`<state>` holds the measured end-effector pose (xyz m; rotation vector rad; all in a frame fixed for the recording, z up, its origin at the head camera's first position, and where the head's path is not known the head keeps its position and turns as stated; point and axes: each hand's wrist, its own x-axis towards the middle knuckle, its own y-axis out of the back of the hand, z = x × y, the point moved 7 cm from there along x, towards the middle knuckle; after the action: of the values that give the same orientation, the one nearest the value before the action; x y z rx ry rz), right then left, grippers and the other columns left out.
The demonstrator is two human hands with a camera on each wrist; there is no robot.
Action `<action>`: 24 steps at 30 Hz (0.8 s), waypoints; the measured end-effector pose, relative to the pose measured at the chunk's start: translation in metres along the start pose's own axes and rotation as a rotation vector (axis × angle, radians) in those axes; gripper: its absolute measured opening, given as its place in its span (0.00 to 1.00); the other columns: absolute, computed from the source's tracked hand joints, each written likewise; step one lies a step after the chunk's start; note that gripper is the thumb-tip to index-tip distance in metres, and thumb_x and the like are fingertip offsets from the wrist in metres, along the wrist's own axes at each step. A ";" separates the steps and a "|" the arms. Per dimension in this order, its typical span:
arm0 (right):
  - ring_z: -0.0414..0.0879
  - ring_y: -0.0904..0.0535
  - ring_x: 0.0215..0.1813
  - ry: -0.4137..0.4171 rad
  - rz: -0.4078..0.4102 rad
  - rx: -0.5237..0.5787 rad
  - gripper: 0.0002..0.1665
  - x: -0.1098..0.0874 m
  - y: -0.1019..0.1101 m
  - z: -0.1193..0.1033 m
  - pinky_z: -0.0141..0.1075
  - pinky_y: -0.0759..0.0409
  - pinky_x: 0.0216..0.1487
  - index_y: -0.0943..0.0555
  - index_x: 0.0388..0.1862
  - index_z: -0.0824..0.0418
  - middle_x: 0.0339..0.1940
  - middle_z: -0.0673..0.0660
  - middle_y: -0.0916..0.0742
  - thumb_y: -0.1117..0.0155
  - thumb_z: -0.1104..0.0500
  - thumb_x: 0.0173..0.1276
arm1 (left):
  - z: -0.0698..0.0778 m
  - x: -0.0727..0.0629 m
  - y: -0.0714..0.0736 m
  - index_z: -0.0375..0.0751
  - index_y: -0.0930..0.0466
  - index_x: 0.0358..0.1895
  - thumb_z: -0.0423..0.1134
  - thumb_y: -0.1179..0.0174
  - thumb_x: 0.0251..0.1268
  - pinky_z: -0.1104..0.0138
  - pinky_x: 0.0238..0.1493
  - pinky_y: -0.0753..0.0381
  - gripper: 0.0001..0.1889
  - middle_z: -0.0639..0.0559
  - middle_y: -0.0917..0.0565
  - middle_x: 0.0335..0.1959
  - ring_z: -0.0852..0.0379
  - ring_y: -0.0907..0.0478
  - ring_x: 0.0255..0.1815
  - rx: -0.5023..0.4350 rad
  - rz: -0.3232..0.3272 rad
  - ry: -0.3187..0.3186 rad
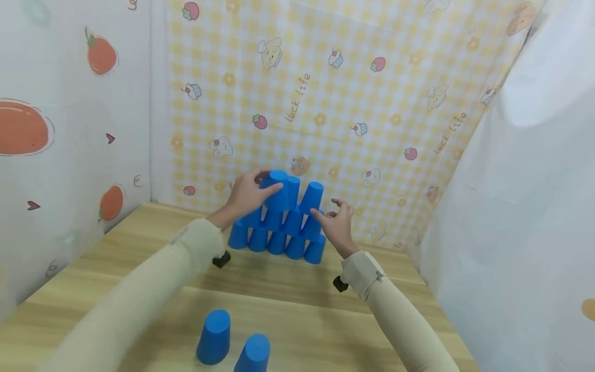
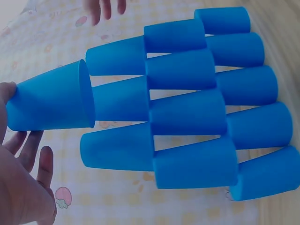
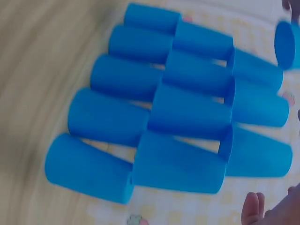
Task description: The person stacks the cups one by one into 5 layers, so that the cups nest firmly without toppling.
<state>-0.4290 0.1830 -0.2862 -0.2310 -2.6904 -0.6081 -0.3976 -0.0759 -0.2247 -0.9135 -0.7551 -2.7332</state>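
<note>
Between thumb and fingers, my left hand (image 1: 247,196) pinches a blue cup (image 2: 51,101), mouth downward. In the left wrist view that cup is apart from the top row of a stacked pyramid of blue cups (image 2: 187,112). The pyramid has three rows of upside-down cups: several in the bottom row (image 1: 276,243), several in the middle and three on top (image 3: 260,152). My right hand (image 1: 338,227) hovers by the pyramid's right side, fingers spread and slightly bent, holding nothing. Only part of it shows in the right wrist view.
Two more upside-down blue cups, one (image 1: 215,338) and another (image 1: 253,354), stand near the front of the wooden table (image 1: 288,315). A yellow checked cloth (image 1: 297,103) hangs behind the pyramid. White sheets hang on the left and right sides.
</note>
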 end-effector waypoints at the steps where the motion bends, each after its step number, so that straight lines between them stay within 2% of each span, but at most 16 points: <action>1: 0.58 0.27 0.58 0.005 -0.023 0.011 0.42 -0.005 -0.001 -0.001 0.50 0.23 0.56 0.36 0.69 0.60 0.66 0.63 0.35 0.28 0.45 0.64 | 0.003 0.005 0.000 0.40 0.24 0.62 0.58 0.38 0.66 0.37 0.66 0.50 0.30 0.43 0.17 0.56 0.44 0.23 0.57 0.006 0.000 0.000; 5: 0.59 0.23 0.59 0.025 -0.163 0.031 0.38 -0.030 -0.012 -0.003 0.53 0.22 0.57 0.30 0.65 0.63 0.64 0.62 0.27 0.30 0.44 0.65 | 0.013 0.019 0.002 0.42 0.24 0.62 0.59 0.39 0.66 0.38 0.69 0.52 0.30 0.45 0.17 0.58 0.47 0.23 0.59 0.046 0.021 0.001; 11: 0.51 0.16 0.46 0.115 -0.461 0.044 0.22 -0.079 -0.038 0.002 0.45 0.17 0.45 0.22 0.55 0.63 0.55 0.61 0.17 0.34 0.50 0.70 | 0.022 0.045 0.007 0.44 0.24 0.64 0.60 0.40 0.67 0.41 0.71 0.54 0.30 0.48 0.18 0.60 0.50 0.26 0.61 0.093 0.053 0.009; 15: 0.49 0.15 0.47 0.056 -0.627 0.043 0.19 -0.112 -0.051 0.014 0.47 0.16 0.47 0.21 0.54 0.60 0.56 0.60 0.17 0.35 0.51 0.71 | 0.020 0.060 0.007 0.43 0.25 0.64 0.59 0.41 0.68 0.38 0.72 0.60 0.29 0.48 0.19 0.60 0.49 0.27 0.64 0.108 0.050 0.021; 18: 0.47 0.15 0.47 -0.005 -0.715 0.042 0.19 -0.132 -0.058 0.021 0.49 0.16 0.48 0.20 0.55 0.58 0.56 0.60 0.17 0.35 0.50 0.71 | 0.015 0.068 0.006 0.43 0.26 0.65 0.58 0.41 0.69 0.38 0.72 0.59 0.29 0.48 0.19 0.61 0.49 0.27 0.65 0.127 0.032 0.042; 21: 0.45 0.16 0.47 -0.006 -0.782 0.035 0.17 -0.147 -0.065 0.020 0.44 0.16 0.46 0.19 0.54 0.56 0.54 0.58 0.16 0.34 0.52 0.70 | 0.010 0.075 0.003 0.43 0.26 0.65 0.58 0.42 0.69 0.37 0.72 0.60 0.30 0.47 0.19 0.61 0.48 0.28 0.66 0.137 0.014 0.053; 24: 0.43 0.17 0.46 0.028 -0.837 0.036 0.15 -0.159 -0.069 0.014 0.37 0.16 0.44 0.18 0.52 0.57 0.53 0.58 0.15 0.34 0.54 0.70 | 0.006 0.080 -0.001 0.42 0.27 0.66 0.59 0.42 0.69 0.36 0.71 0.60 0.30 0.46 0.20 0.62 0.46 0.29 0.67 0.138 0.005 0.059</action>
<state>-0.3036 0.1158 -0.3866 0.9467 -2.6871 -0.7610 -0.4591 -0.0715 -0.1727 -0.8013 -0.9149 -2.6523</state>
